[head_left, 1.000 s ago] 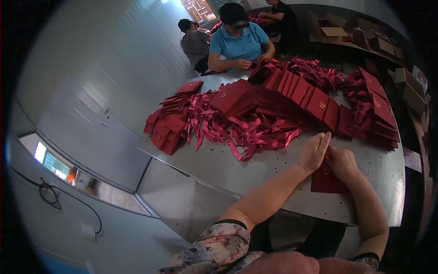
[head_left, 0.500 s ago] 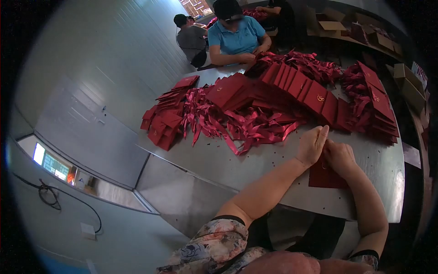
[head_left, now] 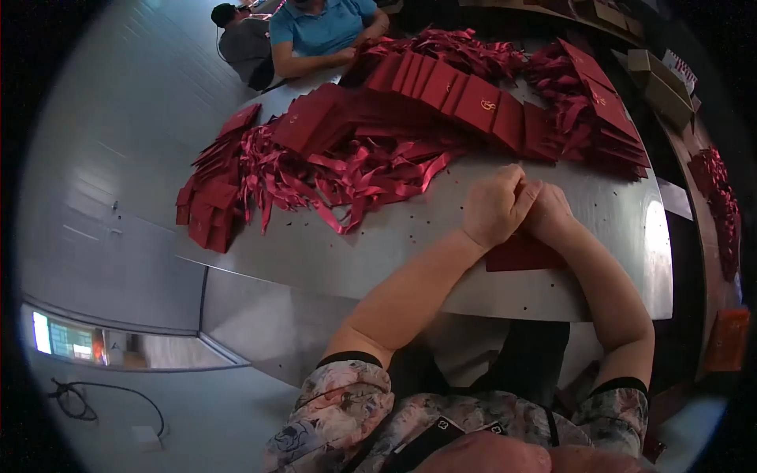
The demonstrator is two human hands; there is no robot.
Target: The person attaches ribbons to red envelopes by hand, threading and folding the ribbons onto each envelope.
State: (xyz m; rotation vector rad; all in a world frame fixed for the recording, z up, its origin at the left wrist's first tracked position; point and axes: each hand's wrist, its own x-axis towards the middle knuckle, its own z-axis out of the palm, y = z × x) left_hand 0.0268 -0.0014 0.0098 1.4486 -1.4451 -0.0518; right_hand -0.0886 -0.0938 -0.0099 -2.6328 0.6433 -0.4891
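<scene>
A dark red gift bag lies at the near side of the metal table, its upper end covered by my hands. My left hand is closed, the thumb lying toward the other hand. Against it, my right hand is closed too, over the bag's upper end. Both sets of fingertips meet, and whatever they pinch is hidden between them. Beyond my hands runs a row of similar red bags with gold emblems. Loose red ribbons spill from the bags to the left.
More red bags are stacked at the table's right and left. Dark specks dot the metal tabletop. Across the table sits a person in a blue shirt, another person behind. Cardboard boxes stand at the right.
The view has tilted down and shifted right, so the table sits higher and further left. My hands stay together at the bag's upper end, now pressed closer.
</scene>
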